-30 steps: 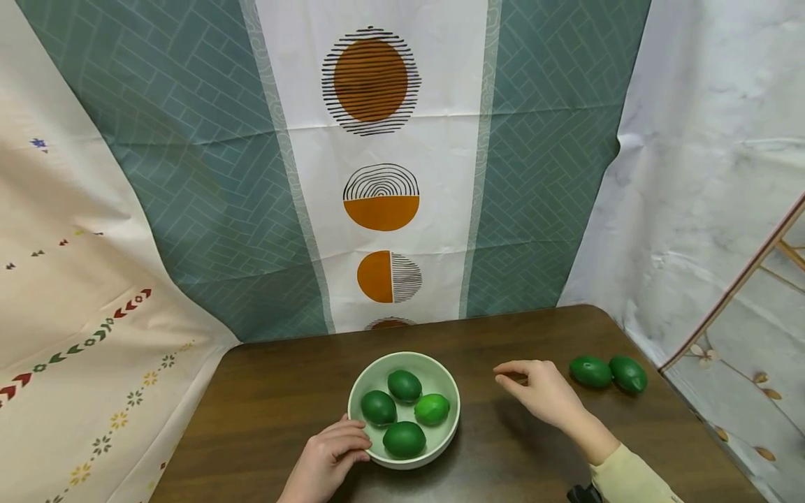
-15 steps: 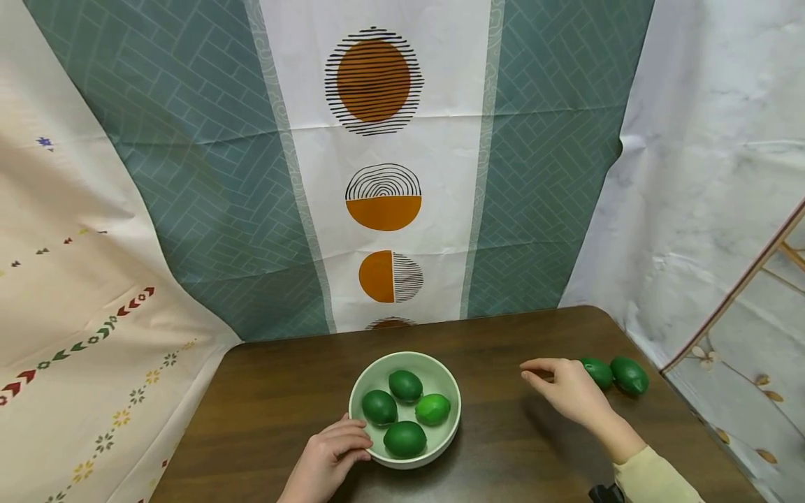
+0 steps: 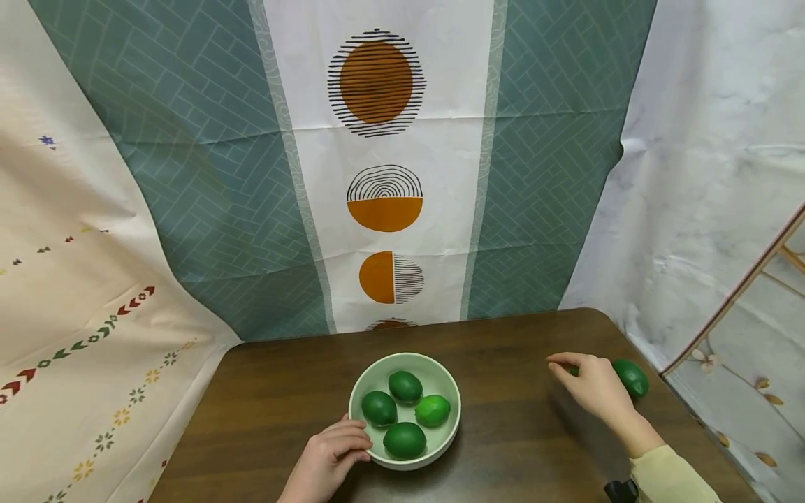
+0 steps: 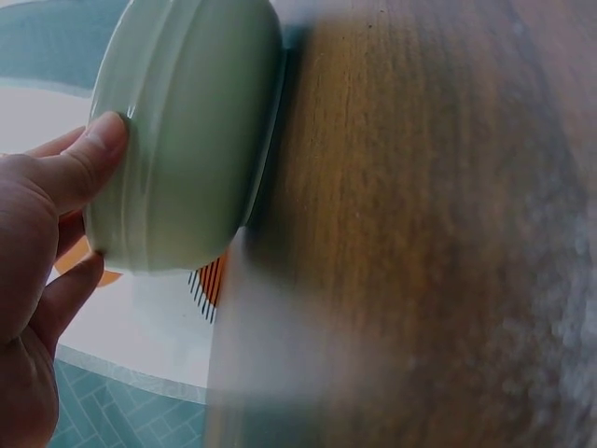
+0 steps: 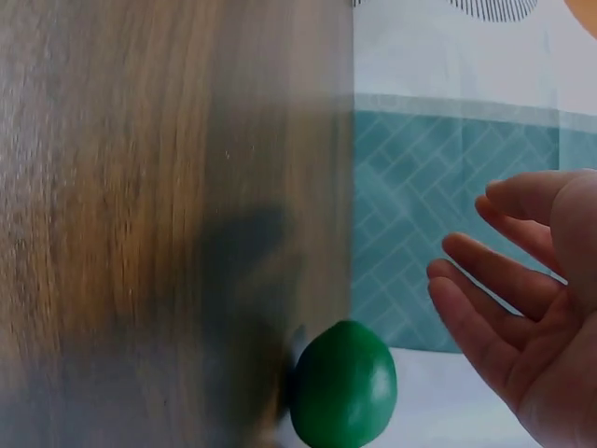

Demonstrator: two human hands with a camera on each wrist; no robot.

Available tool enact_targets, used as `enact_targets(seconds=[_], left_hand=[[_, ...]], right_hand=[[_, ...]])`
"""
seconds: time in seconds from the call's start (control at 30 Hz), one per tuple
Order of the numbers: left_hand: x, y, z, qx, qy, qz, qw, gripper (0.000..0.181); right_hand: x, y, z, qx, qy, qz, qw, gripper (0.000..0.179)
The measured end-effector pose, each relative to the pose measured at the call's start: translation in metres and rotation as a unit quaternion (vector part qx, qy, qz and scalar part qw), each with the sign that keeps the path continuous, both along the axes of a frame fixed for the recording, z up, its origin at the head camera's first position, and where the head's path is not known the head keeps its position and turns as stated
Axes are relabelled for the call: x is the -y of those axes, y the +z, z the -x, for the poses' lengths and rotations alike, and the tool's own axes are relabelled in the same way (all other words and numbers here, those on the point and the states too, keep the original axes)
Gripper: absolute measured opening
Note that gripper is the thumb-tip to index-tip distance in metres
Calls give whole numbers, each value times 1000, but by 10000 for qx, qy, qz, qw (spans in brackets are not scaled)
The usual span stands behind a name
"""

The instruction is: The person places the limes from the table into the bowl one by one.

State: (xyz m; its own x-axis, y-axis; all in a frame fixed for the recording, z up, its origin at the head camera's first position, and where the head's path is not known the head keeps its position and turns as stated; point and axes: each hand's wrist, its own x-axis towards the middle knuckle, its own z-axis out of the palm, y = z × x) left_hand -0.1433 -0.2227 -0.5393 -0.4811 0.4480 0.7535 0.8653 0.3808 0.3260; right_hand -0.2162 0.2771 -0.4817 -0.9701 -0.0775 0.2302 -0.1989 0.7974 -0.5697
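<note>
A pale green bowl stands on the table, holding three dark green oval fruits and one brighter lime. At its near left rim, my left hand grips the wall between thumb and fingers; the left wrist view shows the thumb pressed on the outside. Over at the right, my right hand hovers above the table with bent, parted fingers and nothing in them. It covers most of one dark green fruit. Beside it lies another dark green fruit. The right wrist view shows one fruit below the hand, apart from it.
The dark wooden table ends at a teal and white patterned cloth hanging behind it. A cream cloth hangs on the left, a white marbled one on the right.
My right hand has moved to the right, from between the bowl and the loose fruits to over the nearer one. My left hand and the bowl have stayed in place.
</note>
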Motion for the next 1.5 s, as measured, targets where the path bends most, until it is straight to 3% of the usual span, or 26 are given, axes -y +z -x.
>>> enact_targets(seconds=[0.23, 0.5, 0.87, 1.0, 1.3, 1.5], left_hand=[[2, -4, 1, 36, -21, 26, 10000, 32], [1, 2, -1, 123, 0, 38, 9999, 29], [3, 1, -4, 598, 179, 84, 9980, 26], [3, 1, -4, 500, 141, 49, 9986, 27], [2, -2, 0, 12, -21, 4, 10000, 31], [2, -4, 2, -40, -16, 4, 10000, 33]], right_hand=[[-11, -2, 1, -151, -154, -82, 9997, 31], [-33, -6, 4, -346, -209, -425, 9983, 35], [-49, -7, 6, 83, -231, -672, 9974, 47], [-53, -9, 8, 235, -170, -875, 9957, 56], [-67, -13, 21, -2, 119, -1870, 9823, 64], [-72, -15, 23, -137, 271, -2074, 9778, 64]])
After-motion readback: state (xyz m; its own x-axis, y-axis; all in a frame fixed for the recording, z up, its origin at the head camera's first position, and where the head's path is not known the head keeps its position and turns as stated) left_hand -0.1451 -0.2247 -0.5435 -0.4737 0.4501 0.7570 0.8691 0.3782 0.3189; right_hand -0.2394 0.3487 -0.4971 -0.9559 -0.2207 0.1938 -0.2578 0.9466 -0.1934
